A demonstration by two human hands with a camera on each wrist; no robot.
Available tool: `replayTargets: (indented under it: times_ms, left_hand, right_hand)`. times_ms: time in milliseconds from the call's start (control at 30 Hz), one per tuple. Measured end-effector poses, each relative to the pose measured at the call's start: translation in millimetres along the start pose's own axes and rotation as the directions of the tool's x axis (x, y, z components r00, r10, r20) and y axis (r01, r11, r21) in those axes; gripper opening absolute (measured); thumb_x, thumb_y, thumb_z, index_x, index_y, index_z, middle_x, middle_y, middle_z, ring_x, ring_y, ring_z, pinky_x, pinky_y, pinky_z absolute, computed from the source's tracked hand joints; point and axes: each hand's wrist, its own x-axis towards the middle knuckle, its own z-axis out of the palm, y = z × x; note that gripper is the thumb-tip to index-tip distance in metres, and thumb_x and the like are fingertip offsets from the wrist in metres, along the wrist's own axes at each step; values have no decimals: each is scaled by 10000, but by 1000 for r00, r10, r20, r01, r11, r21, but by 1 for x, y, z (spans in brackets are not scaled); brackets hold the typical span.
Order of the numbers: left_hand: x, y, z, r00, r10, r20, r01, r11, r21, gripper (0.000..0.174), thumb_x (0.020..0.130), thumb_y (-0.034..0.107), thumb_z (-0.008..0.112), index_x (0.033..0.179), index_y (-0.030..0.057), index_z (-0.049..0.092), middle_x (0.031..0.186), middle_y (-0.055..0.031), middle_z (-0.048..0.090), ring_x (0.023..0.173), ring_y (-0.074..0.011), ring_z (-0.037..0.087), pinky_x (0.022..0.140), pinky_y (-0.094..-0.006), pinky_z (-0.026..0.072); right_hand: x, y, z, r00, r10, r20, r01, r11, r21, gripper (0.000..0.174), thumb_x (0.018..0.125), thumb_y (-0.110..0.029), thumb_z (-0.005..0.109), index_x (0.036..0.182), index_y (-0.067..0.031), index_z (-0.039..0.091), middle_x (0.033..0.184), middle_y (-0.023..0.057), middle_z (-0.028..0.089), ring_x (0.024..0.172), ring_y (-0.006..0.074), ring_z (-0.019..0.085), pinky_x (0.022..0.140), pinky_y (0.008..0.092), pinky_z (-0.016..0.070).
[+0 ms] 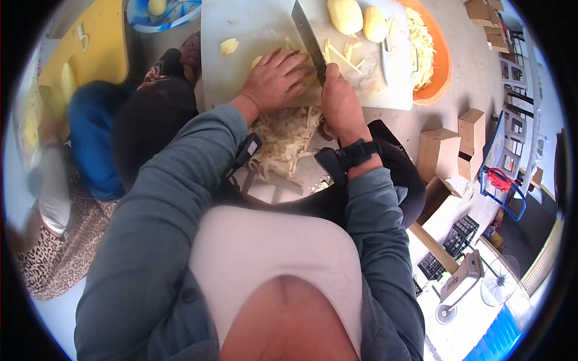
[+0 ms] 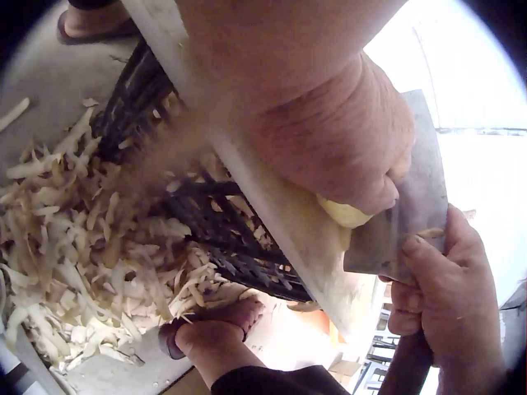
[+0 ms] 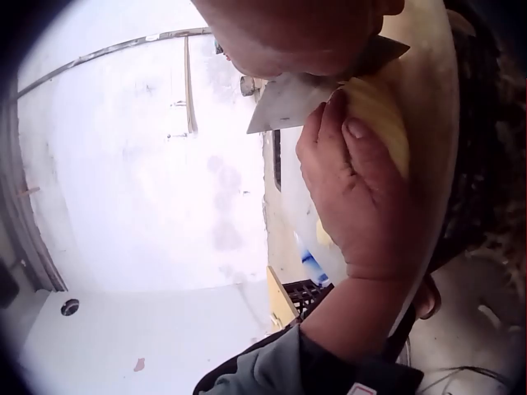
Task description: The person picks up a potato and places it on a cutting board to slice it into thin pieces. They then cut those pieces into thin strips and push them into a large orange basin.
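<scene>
On the white cutting board, my left hand holds a peeled yellow potato, fingers bent over its top. Most of the potato is hidden under the hand. My right hand grips a cleaver by its dark handle. The broad blade stands on edge right beside the left fingertips. Cut potato strips lie to the right of the blade, and two whole peeled potatoes sit behind them. A small piece of potato is at the board's left.
A small knife lies at the board's right side. Beyond it stands an orange basin of potato strips. Peelings are heaped below the board by a black plastic crate. Another person's leg is close on the left.
</scene>
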Motion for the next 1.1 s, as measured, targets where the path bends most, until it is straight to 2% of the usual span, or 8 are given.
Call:
replayTargets:
  times_ms: [167, 267, 433, 633, 833, 933, 1033, 1100]
  left_hand:
    - [-1, -1, 0, 999, -8, -32, 7, 999, -37, 369, 784, 254, 636, 1141, 163, 605, 1253, -32, 509, 1201, -221, 456, 1020, -424, 344]
    - [-1, -2, -1, 1000, 0, -30, -2, 998, -56, 354, 773, 244, 651, 1113, 152, 610, 1228, -28, 524, 1187, -219, 469, 1007, -406, 356]
    - [-1, -4, 2, 999, 8, -49, -11, 998, -67, 316, 774, 241, 655, 1072, 144, 620, 1191, -25, 545, 1170, -213, 484, 995, -398, 368]
    - [1, -4, -1, 998, 20, -64, -23, 998, -51, 298, 778, 241, 653, 1059, 147, 627, 1181, -22, 556, 1162, -213, 495, 986, -394, 375]
    - [-1, -3, 2, 998, 2, -65, -6, 998, -59, 299, 778, 236, 654, 1061, 144, 622, 1176, -20, 553, 1160, -213, 496, 989, -395, 375]
    - [-2, -3, 2, 997, 10, -80, -16, 997, -79, 301, 774, 233, 653, 1059, 143, 621, 1180, -20, 553, 1160, -213, 496, 988, -395, 376]
    - [-1, -4, 2, 998, 17, -53, -20, 998, -52, 307, 772, 231, 653, 1064, 144, 622, 1177, -23, 558, 1160, -216, 497, 987, -394, 378]
    - [1, -4, 4, 995, 17, -101, -22, 999, -43, 292, 718, 243, 677, 985, 134, 634, 1113, -16, 570, 1132, -192, 501, 980, -388, 390]
  right_hand:
    - [-1, -2, 3, 999, -39, -29, 38, 999, -36, 251, 782, 53, 506, 985, -3, 371, 861, 245, 589, 777, 421, 620, 656, 472, 513]
    - [-3, -4, -3, 1000, 6, -15, -7, 1000, -12, 260, 775, 52, 515, 986, 6, 370, 868, 257, 583, 780, 432, 613, 657, 478, 506]
    - [-9, -19, -32, 996, 2, -91, 8, 993, 118, 263, 776, 50, 503, 1002, 14, 373, 899, 283, 570, 797, 459, 598, 675, 499, 489]
    - [-1, -6, 1, 1000, 14, 23, -14, 1000, 5, 233, 791, 50, 479, 996, 11, 378, 943, 285, 571, 800, 458, 594, 682, 513, 479]
    - [-8, -19, -27, 996, 27, -86, -16, 992, 122, 208, 800, 41, 482, 980, 8, 383, 871, 269, 581, 801, 445, 603, 676, 505, 489]
    - [-5, -13, -7, 1000, -3, -22, 3, 1000, 13, 209, 799, 39, 489, 976, 13, 381, 867, 286, 585, 801, 455, 595, 671, 505, 486]
    - [0, -6, -1, 1000, 22, 3, -22, 999, 37, 208, 800, 40, 485, 978, 14, 380, 880, 295, 582, 802, 461, 589, 668, 506, 479]
    - [0, 1, -3, 1000, -1, -26, 3, 996, 87, 209, 801, 35, 485, 978, 12, 377, 867, 288, 582, 795, 458, 591, 659, 503, 481]
